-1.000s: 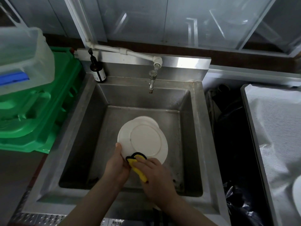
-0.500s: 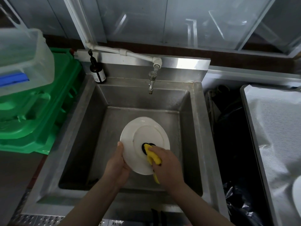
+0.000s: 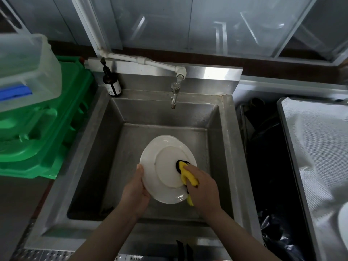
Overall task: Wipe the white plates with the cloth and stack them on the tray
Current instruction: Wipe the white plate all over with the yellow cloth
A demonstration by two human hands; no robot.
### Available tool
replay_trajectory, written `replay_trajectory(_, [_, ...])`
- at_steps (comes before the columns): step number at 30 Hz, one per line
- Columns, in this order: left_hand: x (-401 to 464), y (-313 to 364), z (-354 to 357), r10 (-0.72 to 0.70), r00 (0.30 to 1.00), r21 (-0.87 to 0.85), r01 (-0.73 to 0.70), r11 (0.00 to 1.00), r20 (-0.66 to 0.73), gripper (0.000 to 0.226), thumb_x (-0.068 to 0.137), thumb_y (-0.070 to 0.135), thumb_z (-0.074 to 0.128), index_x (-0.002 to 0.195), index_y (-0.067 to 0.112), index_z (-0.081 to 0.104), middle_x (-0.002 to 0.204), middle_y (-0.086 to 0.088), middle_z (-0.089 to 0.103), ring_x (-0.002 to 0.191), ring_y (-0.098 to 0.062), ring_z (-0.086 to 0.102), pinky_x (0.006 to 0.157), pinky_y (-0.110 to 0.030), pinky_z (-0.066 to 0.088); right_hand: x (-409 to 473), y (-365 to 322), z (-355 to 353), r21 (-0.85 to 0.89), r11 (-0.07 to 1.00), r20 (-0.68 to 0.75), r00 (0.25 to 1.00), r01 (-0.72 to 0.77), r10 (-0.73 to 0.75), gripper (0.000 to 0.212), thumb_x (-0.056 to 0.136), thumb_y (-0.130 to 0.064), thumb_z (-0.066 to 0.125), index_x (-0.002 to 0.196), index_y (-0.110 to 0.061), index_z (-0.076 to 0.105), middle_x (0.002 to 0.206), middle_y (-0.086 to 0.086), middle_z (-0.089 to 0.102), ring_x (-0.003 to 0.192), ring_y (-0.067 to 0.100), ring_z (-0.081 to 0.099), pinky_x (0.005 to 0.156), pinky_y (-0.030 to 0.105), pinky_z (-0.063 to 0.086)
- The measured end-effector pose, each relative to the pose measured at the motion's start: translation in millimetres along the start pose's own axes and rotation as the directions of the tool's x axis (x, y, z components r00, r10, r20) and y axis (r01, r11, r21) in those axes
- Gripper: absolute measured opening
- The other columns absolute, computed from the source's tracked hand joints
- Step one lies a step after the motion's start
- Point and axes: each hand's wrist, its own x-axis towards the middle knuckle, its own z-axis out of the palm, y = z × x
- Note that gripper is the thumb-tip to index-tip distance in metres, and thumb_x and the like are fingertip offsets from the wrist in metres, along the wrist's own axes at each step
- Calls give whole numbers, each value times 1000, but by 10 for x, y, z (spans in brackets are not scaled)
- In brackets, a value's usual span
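Stainless steel sink [image 3: 224,147] fills the centre of the frame, a tap [image 3: 174,95] at its back wall. Above the basin, the left hand [image 3: 136,191] grips a white plate [image 3: 163,166] by its left rim, underside up. The right hand [image 3: 204,187] clutches a yellow cloth [image 3: 188,176], pressing it against the plate's right side. Green crates [image 3: 43,129] sit at left; a lined tray [image 3: 320,157] at right.
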Motion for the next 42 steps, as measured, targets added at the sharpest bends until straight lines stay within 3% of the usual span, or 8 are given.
replay_trajectory(3, [3,18,15,-4,1000,-4,4,1000,4,31,105,39,41,109,22,66,96,2,78,98,-18,69,78,-39,53,43,73,-4,82,996,3,999,-34,34,45,85,-46,52,126,-32,62,124,-9,63,107,14,62,81,41,59])
replay_trajectory(7, [-12,16,6,4,999,16,-5,1000,32,31,107,37,37,105,23,65,83,7,78,75,-9,73,68,-36,51,105,112,-39,141,985,15,995,-96,95,37,92,-22,59,127,-35,61,121,-11,62,104,13,62,80,42,58])
replay_trajectory(11, [19,11,-31,0,1000,6,0,1000,17,30,106,38,39,107,24,66,87,6,78,85,-13,71,70,-36,52,181,172,-147,170,977,-52,989,-129,140,34,93,-17,58,125,-28,64,113,-13,66,100,12,64,79,41,59])
replay_trajectory(15, [29,8,-31,-21,1000,-15,21,1000,-5,33,106,38,38,102,23,67,84,6,78,93,-17,66,71,-37,50,240,162,-309,232,951,-4,978,-204,211,33,96,-8,55,120,-29,64,99,-22,63,92,4,64,67,16,55])
replay_trajectory(22, [5,-16,-1,-20,997,-40,17,999,-68,30,105,37,44,101,19,67,94,-1,76,94,-22,67,77,-42,53,184,144,-311,252,949,18,981,-189,191,35,93,-1,56,115,-27,65,94,-18,65,73,-3,63,57,12,50])
replay_trajectory(30, [48,-48,-20,-21,998,-115,13,993,-62,31,105,38,42,103,17,65,95,-4,76,98,-24,67,93,-48,52,2,128,-153,255,958,42,992,-128,121,39,92,-6,62,118,-34,64,109,-22,64,94,1,64,76,21,56])
replay_trajectory(37, [205,-104,-104,-41,994,-186,21,982,-103,35,106,41,37,107,17,63,90,-2,78,94,-21,69,67,-36,63,-196,64,40,236,969,66,996,-66,52,36,87,-43,62,121,-31,63,122,-9,64,109,6,62,93,33,54])
replay_trajectory(42, [228,-98,-103,-57,991,-248,25,968,-124,33,106,41,36,117,18,58,108,-7,71,100,-23,66,77,-43,56,-276,24,126,169,985,72,996,30,-42,44,86,-45,53,124,-26,65,128,-6,62,117,7,58,99,33,50])
